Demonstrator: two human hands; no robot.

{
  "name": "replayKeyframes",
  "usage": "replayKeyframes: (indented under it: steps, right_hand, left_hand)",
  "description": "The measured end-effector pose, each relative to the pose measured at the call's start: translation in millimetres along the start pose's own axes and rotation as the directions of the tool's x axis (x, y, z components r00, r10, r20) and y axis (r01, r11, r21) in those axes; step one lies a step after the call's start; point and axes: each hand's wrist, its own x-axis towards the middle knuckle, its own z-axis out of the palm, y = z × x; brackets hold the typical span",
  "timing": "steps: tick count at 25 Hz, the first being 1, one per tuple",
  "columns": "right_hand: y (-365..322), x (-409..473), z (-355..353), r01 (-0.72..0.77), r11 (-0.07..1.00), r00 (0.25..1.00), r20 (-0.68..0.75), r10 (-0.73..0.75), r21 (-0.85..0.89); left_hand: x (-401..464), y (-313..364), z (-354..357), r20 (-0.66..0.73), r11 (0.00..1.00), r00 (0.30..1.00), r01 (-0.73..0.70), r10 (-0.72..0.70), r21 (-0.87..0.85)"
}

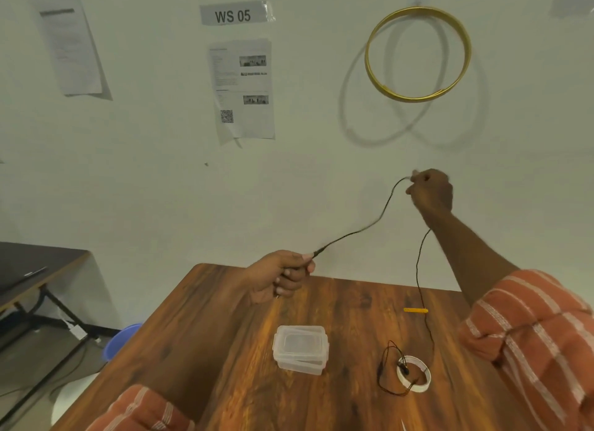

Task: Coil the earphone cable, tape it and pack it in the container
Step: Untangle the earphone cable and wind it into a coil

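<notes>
A wooden table [321, 302] stands against a pale wall. Above it, the person's left hand [279, 274] pinches the plug end of a black earphone cable [363, 226], while the raised right hand [430, 191] closes on it farther along, likely stretching it straight for coiling. The cable's tail drapes over a tape roll [414, 373] beside the lidded container [300, 348].

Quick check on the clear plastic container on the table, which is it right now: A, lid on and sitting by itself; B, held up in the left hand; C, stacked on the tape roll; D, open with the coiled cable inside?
A: the container sits closed on the table, apart from the tape roll, while both hands hold the earphone cable stretched in the air.
</notes>
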Motion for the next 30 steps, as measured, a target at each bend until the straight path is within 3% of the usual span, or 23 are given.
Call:
replayKeyframes:
  steps: [1,2,4,6,8,10,12,15,16,18,19,20,21,22,23,24,25,27,30]
  right_hand:
    - [1.5,-12.7,3.8,0.067,0.988,0.997,0.048,-0.061,-0.137]
    - [2.5,-29.7,8.4,0.168,0.973,0.978,0.147,-0.145,-0.156]
    - [-5.6,-75.0,24.8,0.286,0.953,0.849,0.434,-0.301,0.1]
    - [-13.6,-126.8,39.6,-0.009,0.931,0.66,0.702,-0.268,0.364]
    - [-1.4,-169.9,49.4,-0.222,0.872,0.576,0.78,-0.244,0.437]
    - [19.7,-201.1,46.7,-0.189,0.859,0.634,0.727,-0.262,0.475]
    - [39.9,-224.0,36.1,-0.006,0.901,0.706,0.64,-0.304,0.435]
    - [50.0,-244.5,21.7,0.314,0.869,0.655,0.576,-0.489,0.382]
    - [49.1,-243.5,16.8,0.396,0.84,0.633,0.553,-0.542,0.37]
    - [38.0,-231.2,5.6,0.48,0.786,0.615,0.49,-0.618,0.39]
    - [29.6,-219.3,0.0,0.495,0.771,0.621,0.458,-0.637,0.401]
    - [20.0,-204.1,-5.1,0.523,0.757,0.637,0.41,-0.653,0.392]
    - [9.2,-187.2,-9.6,0.571,0.74,0.654,0.348,-0.672,0.355]
    - [-0.8,-170.6,-13.3,0.622,0.728,0.663,0.299,-0.686,0.29]
    - [-9.3,-155.2,-15.8,0.651,0.725,0.673,0.272,-0.688,0.224]
    - [-15.0,-144.2,-17.5,0.656,0.73,0.682,0.265,-0.682,0.192]
    - [-17.3,-138.4,-19.0,0.653,0.733,0.683,0.27,-0.679,0.193]
    - [-14.0,-137.3,-24.9,0.662,0.713,0.662,0.267,-0.7,0.23]
    - [-3.7,-146.1,-35.4,0.594,0.718,0.696,0.216,-0.685,0.363]
  left_hand:
    - [1.6,4.4,4.5,0.026,0.994,0.999,-0.027,0.03,-0.109]
    - [5.5,10.6,10.4,0.047,0.976,0.996,-0.062,0.073,-0.208]
    - [18.4,24.8,25.8,0.037,0.931,0.983,-0.159,0.181,-0.33]
    - [31.3,39.1,41.5,-0.039,0.894,0.966,-0.251,0.254,-0.372]
    - [41.0,56.5,48.9,-0.122,0.841,0.939,-0.343,0.322,-0.418]
    - [46.0,79.2,47.3,-0.207,0.769,0.894,-0.448,0.398,-0.456]
    - [46.9,101.6,39.6,-0.316,0.687,0.819,-0.574,0.479,-0.445]
    - [44.2,124.4,22.6,-0.458,0.556,0.649,-0.759,0.608,-0.338]
    - [44.8,128.3,18.6,-0.491,0.54,0.589,-0.802,0.642,-0.256]
    - [46.7,128.6,15.4,-0.502,0.635,0.517,-0.767,0.694,0.089]
    - [46.9,123.4,15.1,-0.469,0.69,0.531,-0.665,0.705,0.286]
    - [47.6,112.8,15.0,-0.407,0.722,0.597,-0.542,0.691,0.431]
    - [47.7,99.3,15.5,-0.333,0.756,0.711,-0.425,0.619,0.498]
    - [46.2,86.1,17.3,-0.286,0.816,0.82,-0.329,0.496,0.475]
    - [44.5,75.7,17.8,-0.26,0.882,0.885,-0.27,0.385,0.386]
    - [44.3,68.4,15.9,-0.251,0.93,0.908,-0.275,0.334,0.243]
    - [46.5,64.6,10.7,-0.269,0.942,0.903,-0.328,0.336,0.075]
    - [50.1,67.5,-3.8,-0.347,0.85,0.864,-0.462,0.366,-0.254]
    - [43.0,73.2,-35.7,-0.528,0.647,0.78,-0.598,0.336,-0.473]
